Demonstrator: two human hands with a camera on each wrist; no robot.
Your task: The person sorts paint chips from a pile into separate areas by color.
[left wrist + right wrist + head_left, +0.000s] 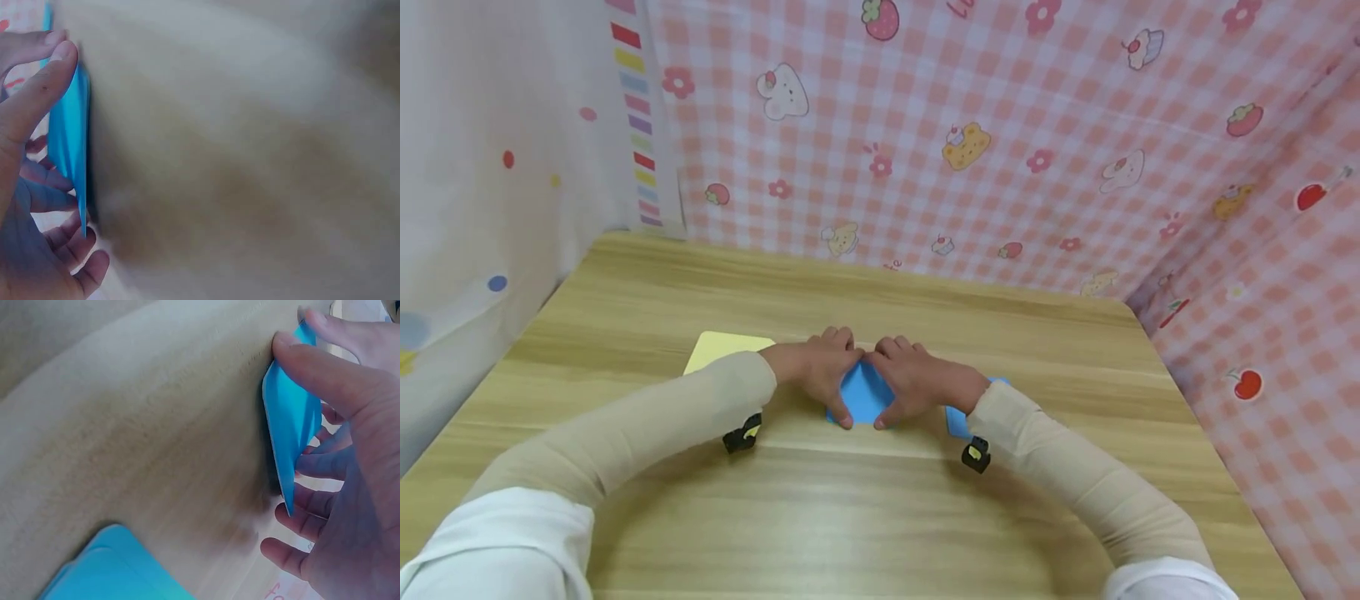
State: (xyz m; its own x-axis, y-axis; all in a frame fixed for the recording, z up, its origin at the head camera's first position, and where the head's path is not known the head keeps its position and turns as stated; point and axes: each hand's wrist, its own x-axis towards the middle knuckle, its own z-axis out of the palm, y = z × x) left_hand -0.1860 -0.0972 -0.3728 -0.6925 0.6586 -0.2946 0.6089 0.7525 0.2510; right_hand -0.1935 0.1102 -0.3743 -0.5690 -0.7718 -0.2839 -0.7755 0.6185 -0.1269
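Note:
A thin blue sheet of paper or card [865, 396] lies between the two hands near the middle of the wooden table. My left hand [822, 367] holds its left side, thumb at the near edge and fingers toward the far edge. On the right side my right hand [917, 379] grips it in the same way. Both thumbs press on the blue sheet [290, 419] in the right wrist view, where it appears slightly bowed, with fingers along its other edge. The left wrist view shows the blue sheet [72, 134] edge-on. Hands cover its sides and far edge.
Beyond the left forearm lies a yellow sheet [722, 346], partly covered. A small stack of blue sheets [119, 569] lies under the right wrist. Black wrist cameras hang under both forearms. Patterned cloth [910, 208] walls the table's back, with cloth at both sides too.

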